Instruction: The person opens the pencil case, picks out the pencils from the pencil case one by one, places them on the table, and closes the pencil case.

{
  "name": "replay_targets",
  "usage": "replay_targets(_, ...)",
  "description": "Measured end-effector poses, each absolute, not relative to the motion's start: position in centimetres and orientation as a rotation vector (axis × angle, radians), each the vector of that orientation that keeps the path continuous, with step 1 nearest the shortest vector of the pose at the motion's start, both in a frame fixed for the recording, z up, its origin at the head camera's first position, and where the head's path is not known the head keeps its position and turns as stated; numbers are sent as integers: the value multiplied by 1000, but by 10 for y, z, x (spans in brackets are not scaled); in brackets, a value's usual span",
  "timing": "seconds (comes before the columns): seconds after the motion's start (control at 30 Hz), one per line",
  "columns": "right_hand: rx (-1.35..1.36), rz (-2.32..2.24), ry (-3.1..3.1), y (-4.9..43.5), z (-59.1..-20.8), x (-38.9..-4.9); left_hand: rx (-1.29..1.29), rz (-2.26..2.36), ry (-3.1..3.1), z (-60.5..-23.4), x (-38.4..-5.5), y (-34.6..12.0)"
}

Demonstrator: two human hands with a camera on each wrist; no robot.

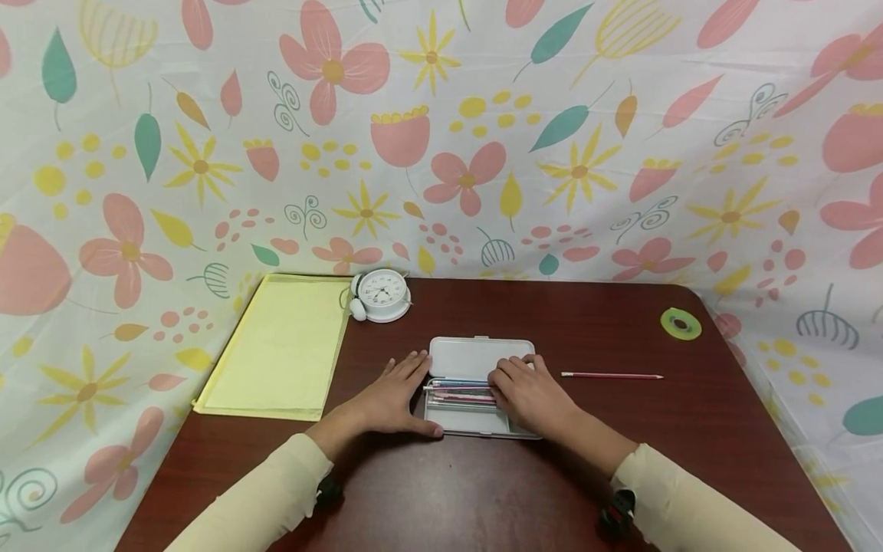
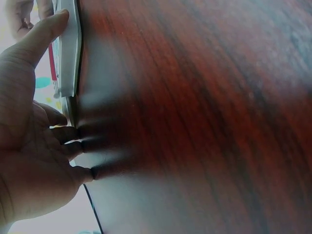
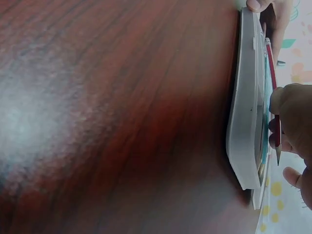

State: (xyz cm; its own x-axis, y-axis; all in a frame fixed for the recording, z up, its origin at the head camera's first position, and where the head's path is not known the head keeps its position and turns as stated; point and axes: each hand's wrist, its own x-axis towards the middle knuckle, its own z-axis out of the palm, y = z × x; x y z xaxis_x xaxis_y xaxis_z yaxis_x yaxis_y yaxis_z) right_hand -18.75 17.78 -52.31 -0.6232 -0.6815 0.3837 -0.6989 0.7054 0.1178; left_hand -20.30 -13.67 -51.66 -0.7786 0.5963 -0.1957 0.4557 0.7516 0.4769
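Note:
A pencil case (image 1: 462,421) lies on the table with its white lid (image 1: 476,357) folded back. Several pencils (image 1: 461,397) lie along its tray. At the left end rests my left hand (image 1: 395,399), fingers spread and nearly straight, with the thumb (image 2: 56,22) on the case's front edge. Over the right part of the tray, my right hand (image 1: 527,395) pinches a red pencil (image 3: 271,66) between thumb and fingers. Its sharpened tip juts out past the fingers in the right wrist view. The right hand hides the right ends of the pencils in the tray.
Another red pencil (image 1: 612,376) lies on the table to the right of the case. Farther back right is a yellow-green tape roll (image 1: 681,323). A white alarm clock (image 1: 382,294) and a yellow zip folder (image 1: 276,345) are at the back left. A floral curtain (image 1: 441,138) surrounds the table.

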Motion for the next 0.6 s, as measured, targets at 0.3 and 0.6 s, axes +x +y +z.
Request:
replay_targets(0.3, 1098, 62, -2558, 161, -517, -191, 815, 577, 2625, -515, -203, -137)
replay_targets(0.6, 1075, 88, -2587, 163, -514, -195, 797, 571, 2618, -518, -204, -138)
